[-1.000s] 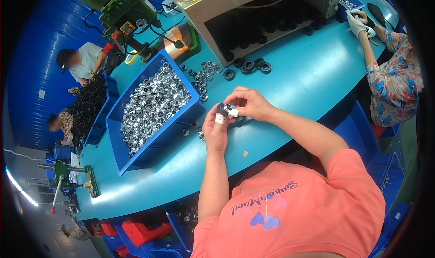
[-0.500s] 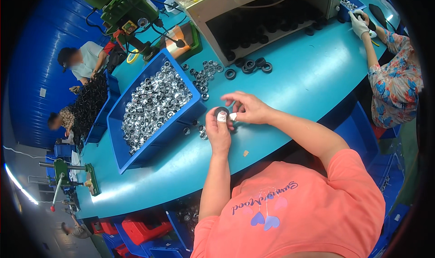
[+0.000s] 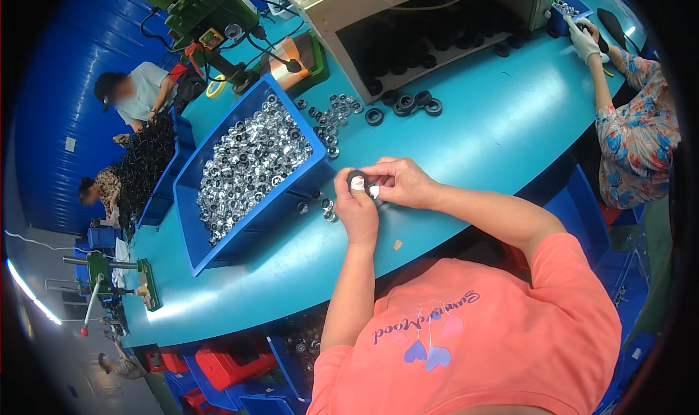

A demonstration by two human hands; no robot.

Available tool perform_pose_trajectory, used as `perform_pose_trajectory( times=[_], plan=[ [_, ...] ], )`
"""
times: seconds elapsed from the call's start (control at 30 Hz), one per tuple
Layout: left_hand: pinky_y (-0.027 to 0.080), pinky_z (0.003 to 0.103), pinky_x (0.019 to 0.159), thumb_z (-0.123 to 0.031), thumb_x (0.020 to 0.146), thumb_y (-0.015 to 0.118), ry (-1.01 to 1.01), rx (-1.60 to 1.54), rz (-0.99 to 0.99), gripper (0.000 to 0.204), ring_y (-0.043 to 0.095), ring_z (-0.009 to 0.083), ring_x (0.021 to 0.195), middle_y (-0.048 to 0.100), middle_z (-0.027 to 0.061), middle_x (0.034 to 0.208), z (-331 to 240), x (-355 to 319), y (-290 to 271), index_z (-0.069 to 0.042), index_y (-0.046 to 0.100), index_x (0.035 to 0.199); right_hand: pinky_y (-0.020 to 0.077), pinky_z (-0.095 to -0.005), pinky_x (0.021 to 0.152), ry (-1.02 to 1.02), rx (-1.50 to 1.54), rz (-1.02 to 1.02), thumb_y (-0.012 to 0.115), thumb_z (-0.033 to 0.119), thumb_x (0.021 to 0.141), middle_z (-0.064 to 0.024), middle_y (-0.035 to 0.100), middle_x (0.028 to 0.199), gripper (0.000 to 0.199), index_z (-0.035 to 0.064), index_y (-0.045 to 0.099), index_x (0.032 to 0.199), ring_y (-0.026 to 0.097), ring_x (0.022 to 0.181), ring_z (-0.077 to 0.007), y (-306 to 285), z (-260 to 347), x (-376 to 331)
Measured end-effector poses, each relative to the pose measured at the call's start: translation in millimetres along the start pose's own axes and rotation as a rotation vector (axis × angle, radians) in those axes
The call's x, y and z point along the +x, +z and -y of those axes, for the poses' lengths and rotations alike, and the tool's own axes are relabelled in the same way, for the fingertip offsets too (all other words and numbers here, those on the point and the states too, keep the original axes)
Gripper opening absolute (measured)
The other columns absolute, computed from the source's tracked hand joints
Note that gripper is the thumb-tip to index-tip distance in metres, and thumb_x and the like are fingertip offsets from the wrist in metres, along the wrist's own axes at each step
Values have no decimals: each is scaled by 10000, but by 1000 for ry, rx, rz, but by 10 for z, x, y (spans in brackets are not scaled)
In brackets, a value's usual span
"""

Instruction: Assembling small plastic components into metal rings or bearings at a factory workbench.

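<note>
Between my two hands, above the near part of the table, is a small black ring, partly hidden by fingers. My left hand is closed round it, its white-wrapped thumb pressed on the face. From the right, my right hand grips the ring's edge with thumb and fingers; that thumb has a white wrap too. Left of my hands stands a blue bin heaped with shiny metal-look round parts. A few loose shiny parts lie just beside my left hand.
More shiny parts and several black rings lie beyond my hands. A beige box full of black rings stands behind. Green machines are at far left. A co-worker's gloved hand works at far right on the teal table.
My right hand's fingers, raised and spread before, have come down and closed on the black ring. My left hand still holds it. The whole view has shifted slightly.
</note>
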State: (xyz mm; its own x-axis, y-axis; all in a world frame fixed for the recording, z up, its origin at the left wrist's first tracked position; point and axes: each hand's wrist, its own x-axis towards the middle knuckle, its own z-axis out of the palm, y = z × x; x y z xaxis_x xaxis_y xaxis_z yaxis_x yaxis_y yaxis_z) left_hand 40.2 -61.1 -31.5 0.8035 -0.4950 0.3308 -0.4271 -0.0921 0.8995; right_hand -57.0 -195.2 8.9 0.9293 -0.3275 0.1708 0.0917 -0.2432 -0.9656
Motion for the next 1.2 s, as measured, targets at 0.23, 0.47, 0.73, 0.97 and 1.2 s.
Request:
perform_pose_trajectory(
  times=[0.23, 0.47, 0.73, 0.97, 1.2],
  plan=[
    [511, 244, 560, -161, 1081, 548, -265, -516, 172, 371, 550, 64, 693, 630, 22, 975, -191, 54, -86, -54, 549, 1436, 597, -274, 828, 226, 247, 2, 720, 40, 878, -80, 725, 1053, 414, 25, 712, 1292, 710, 918, -131, -72, -68, 98],
    [540, 252, 556, -100, 1051, 595, -311, -441, 153, 369, 591, 90, 688, 665, 48, 1035, -101, 65, -74, -40, 569, 1414, 595, -277, 827, 107, 181, 13, 696, 20, 897, -89, 734, 1076, 387, -1, 693, 1283, 704, 923, -129, -54, -194, 80],
    [578, 247, 671, -41, 955, 720, -318, -506, 270, 733, 689, 136, 996, 686, 79, 1204, -222, 64, -93, -53, 362, 1594, 584, -267, 748, 336, 527, 55, 656, 48, 931, -97, 725, 1115, 388, -31, 652, 1310, 699, 920, -137, -182, -117, 146],
    [565, 232, 674, -1, 938, 706, -256, -370, 251, 580, 695, 117, 951, 695, 52, 1152, -214, 14, -57, -42, 491, 1475, 566, -251, 701, 318, 380, 63, 687, 84, 932, -91, 729, 1072, 360, -41, 663, 1269, 686, 864, -121, -212, -115, 163],
    [549, 222, 665, 16, 936, 701, -181, -274, 225, 549, 677, 92, 929, 688, 40, 1137, -177, -55, -28, -49, 523, 1450, 550, -247, 683, 261, 213, 23, 690, 82, 918, -46, 690, 933, 301, -36, 678, 1195, 648, 774, -103, -157, -32, 123]
  ],
)
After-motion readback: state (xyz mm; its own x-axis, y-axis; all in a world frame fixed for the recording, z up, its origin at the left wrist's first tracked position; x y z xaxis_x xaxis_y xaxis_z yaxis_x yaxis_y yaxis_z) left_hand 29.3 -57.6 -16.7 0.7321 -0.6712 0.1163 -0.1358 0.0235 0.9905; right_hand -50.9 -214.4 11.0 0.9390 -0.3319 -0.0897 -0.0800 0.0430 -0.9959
